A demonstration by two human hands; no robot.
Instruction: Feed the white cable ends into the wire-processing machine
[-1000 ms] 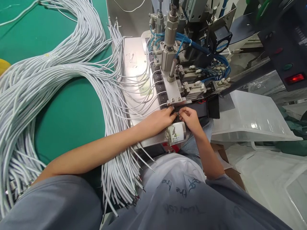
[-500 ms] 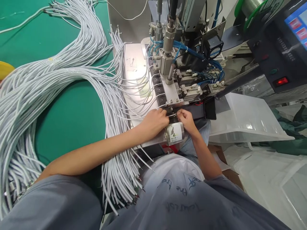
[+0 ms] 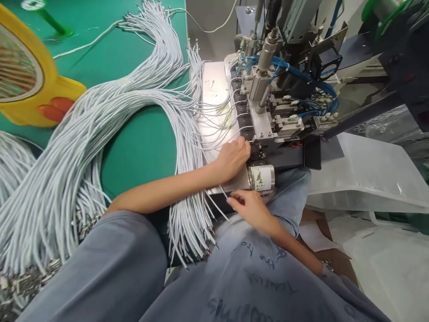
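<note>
My left hand (image 3: 233, 158) lies at the front of the machine (image 3: 263, 105), its fingers bent and pressed together beside the end of the black track; what they hold is hidden. Below it, my right hand (image 3: 251, 208) is over my lap, thumb and index finger apart, close to the tip of a loose white cable (image 3: 223, 192). A big bundle of white cables (image 3: 182, 129) spreads over the green table and hangs down past my left forearm. Several single cables run from the bundle into the machine's track. A labelled metal cylinder (image 3: 263, 178) sits between my hands.
On the green mat (image 3: 140, 143) at the left lies a yellow racket-like object (image 3: 40, 85). A black phone-like object (image 3: 312, 152) rests right of the machine. Translucent plastic bins (image 3: 375, 174) stand at the right. Metal connectors (image 3: 30, 281) fill the bottom left.
My right hand has left the machine's front and come down toward my lap, its fingers opening. My left hand stays by the track. The view has swung left, showing the yellow object.
</note>
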